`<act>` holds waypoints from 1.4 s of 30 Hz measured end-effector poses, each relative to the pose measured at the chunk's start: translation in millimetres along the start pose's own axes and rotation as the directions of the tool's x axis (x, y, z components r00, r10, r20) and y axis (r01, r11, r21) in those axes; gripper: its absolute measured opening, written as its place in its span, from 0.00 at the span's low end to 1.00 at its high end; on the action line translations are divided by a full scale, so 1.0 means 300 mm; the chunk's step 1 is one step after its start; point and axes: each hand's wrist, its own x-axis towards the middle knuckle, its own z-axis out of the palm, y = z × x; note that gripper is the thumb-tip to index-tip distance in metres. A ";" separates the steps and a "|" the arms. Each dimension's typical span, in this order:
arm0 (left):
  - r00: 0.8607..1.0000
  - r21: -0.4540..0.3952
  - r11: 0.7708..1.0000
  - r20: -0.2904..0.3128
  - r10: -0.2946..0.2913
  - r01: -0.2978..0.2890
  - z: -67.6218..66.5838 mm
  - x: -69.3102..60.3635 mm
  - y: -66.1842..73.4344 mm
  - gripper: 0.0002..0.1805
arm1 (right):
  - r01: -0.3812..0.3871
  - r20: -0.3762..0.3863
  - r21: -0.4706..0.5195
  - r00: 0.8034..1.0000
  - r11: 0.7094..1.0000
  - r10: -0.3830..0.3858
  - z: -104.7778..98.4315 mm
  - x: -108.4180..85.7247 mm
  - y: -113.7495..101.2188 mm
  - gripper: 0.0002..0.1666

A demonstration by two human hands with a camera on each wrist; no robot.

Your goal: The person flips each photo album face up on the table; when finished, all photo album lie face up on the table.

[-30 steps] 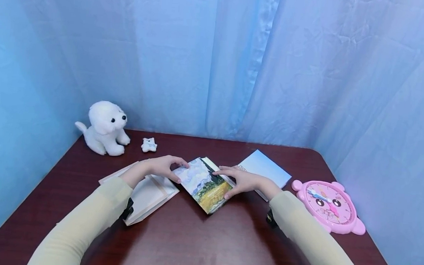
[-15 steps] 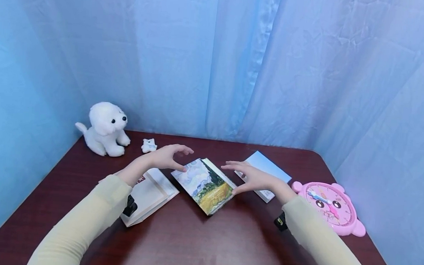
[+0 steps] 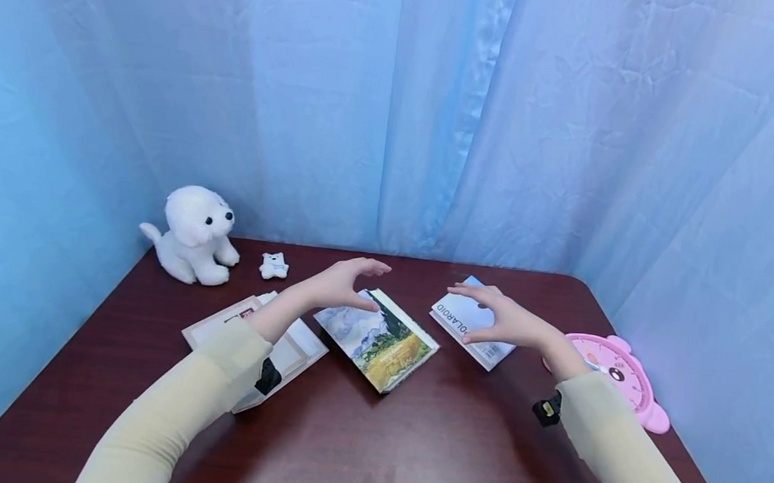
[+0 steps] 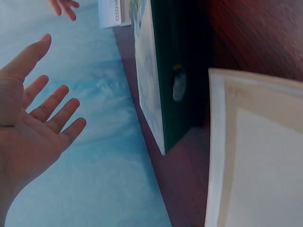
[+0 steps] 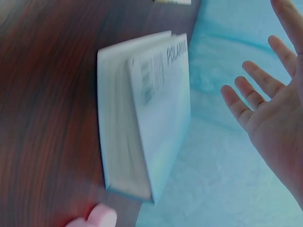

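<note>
The head view sets the left hand (image 3: 342, 283) over the far-left side of the painted-cover book (image 3: 381, 347), its thumb crossing the cover. The left wrist view shows air between: the thumb stretches away from 4 spread fingers, all apart from the book. It also reveals, beside those fingers, the book's dark green side with a pale oval (image 4: 179, 85) on it, hidden from above.

From the head, the right hand (image 3: 507, 321) likewise crosses the POLAROID book (image 3: 458, 314). The right wrist view shows its 5 digits spread and separate from that book, and exposes the pages (image 5: 120, 142), with the cover slightly raised off them.

Only the head view takes in the white plush dog (image 3: 197, 235) and small bear figure (image 3: 274, 266), both left of the left fingers. It shows the pink clock (image 3: 632, 386) to the right of the right fingers, partly behind the forearm.

A strip of dark wood separates the 2 books, between the 2 thumbs. The cream book (image 3: 292, 349) lies under the left forearm, just beside the painted one. Beyond both sets of fingertips runs the table (image 3: 383, 445)'s far edge, then the curtain (image 3: 321, 121); a broad stretch of tabletop lies nearer than both thumbs.
</note>
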 end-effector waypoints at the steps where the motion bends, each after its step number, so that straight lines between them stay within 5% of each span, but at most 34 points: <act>1: 1.000 -0.003 1.000 0.002 0.003 -0.003 0.007 0.009 0.004 0.38 | -0.009 -0.011 -0.011 1.000 1.000 0.009 -0.007 -0.009 0.008 0.50; 14: 0.999 -0.029 0.999 0.027 -0.026 0.027 0.116 0.127 0.030 0.39 | -0.132 -0.098 -0.108 0.988 0.985 0.122 -0.048 -0.089 0.157 0.52; 26: 0.996 -0.064 0.996 0.059 -0.060 0.064 0.232 0.207 0.004 0.40 | -0.261 -0.057 -0.054 0.964 0.964 0.258 -0.019 -0.117 0.272 0.56; 35: 0.987 -0.075 0.992 0.131 -0.092 0.103 0.293 0.229 -0.014 0.41 | -0.351 0.016 0.020 0.936 0.936 0.350 0.008 -0.104 0.305 0.60; 42: 0.986 0.034 0.998 0.158 -0.062 0.057 0.330 0.239 -0.022 0.44 | -0.343 0.012 0.052 0.939 0.938 0.343 0.009 -0.095 0.313 0.63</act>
